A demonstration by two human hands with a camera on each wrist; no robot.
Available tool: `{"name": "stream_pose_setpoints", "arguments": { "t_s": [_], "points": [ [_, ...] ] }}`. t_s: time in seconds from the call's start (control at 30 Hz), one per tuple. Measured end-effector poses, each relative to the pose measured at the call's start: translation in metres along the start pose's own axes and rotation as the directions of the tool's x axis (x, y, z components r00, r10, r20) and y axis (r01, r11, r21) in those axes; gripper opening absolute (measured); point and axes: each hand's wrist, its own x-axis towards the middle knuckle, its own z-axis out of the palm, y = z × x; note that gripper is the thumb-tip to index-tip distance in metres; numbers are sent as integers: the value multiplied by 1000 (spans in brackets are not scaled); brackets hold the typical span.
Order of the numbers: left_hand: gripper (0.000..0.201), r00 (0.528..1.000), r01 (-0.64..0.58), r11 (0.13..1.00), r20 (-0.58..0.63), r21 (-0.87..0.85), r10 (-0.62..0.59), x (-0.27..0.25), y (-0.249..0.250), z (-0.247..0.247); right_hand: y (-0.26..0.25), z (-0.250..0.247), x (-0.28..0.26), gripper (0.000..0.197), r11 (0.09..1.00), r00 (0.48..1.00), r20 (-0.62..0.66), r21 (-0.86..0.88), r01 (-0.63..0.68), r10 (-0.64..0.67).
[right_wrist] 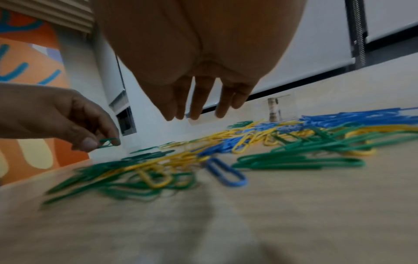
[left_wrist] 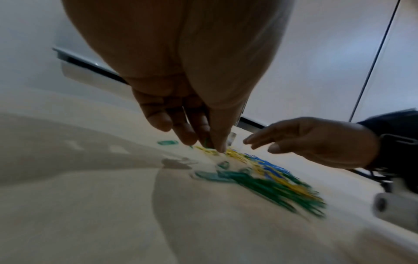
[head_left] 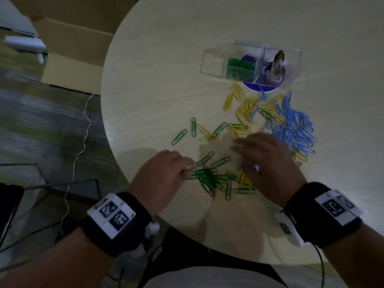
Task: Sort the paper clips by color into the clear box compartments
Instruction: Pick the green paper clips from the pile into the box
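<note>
A clear box (head_left: 214,59) stands at the far right of the round table, with green clips (head_left: 239,68) in its middle compartment and its left compartment empty. Loose yellow clips (head_left: 247,109), blue clips (head_left: 295,125) and a green heap (head_left: 207,177) lie in front of it. My left hand (head_left: 188,170) pinches one green clip (right_wrist: 108,142) between thumb and forefinger, just above the green heap's left end. My right hand (head_left: 249,152) hovers palm down over the mixed clips with its fingers (right_wrist: 196,107) straight, holding nothing.
A dark, shiny object (head_left: 277,63) sits in the box's right compartment; I cannot tell what it is. A purple disc (head_left: 255,87) lies under the box. Cardboard boxes (head_left: 72,48) and a thin cable (head_left: 83,132) are on the floor left of the table (head_left: 155,80).
</note>
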Motion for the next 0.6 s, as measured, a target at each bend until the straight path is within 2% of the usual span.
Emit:
{"name": "stream_pose_setpoints", "arguments": {
  "t_s": [0.07,0.13,0.2,0.27,0.37,0.43,0.53,0.6],
  "points": [
    [23,997,-43,999,63,14,42,-11,5,12,-9,10,-3,26,995,993,68,11,96,-96],
    [18,996,-39,998,77,40,36,-14,2,17,-11,24,-3,26,993,978,180,-28,115,-108],
    [11,997,33,999,69,26,-34,-10,-1,14,-6,26,4,23,995,979,194,-67,74,-60],
    [12,993,98,995,68,16,-99,-6,-3,8,-2,21,14,20,994,981,195,-104,21,0],
    [10,988,98,991,113,96,-109,-4,-3,5,-3,14,28,14,991,969,233,-123,-53,80],
    [12,982,122,989,132,87,-133,-5,-6,4,-6,11,36,15,987,948,282,-109,-120,147],
    [16,982,118,992,140,53,-124,-5,-7,1,-8,10,40,15,990,930,346,-101,-94,124],
    [15,986,110,993,122,50,-116,-1,-9,-6,-11,10,42,16,996,937,339,-56,-69,84]
  ]
}}
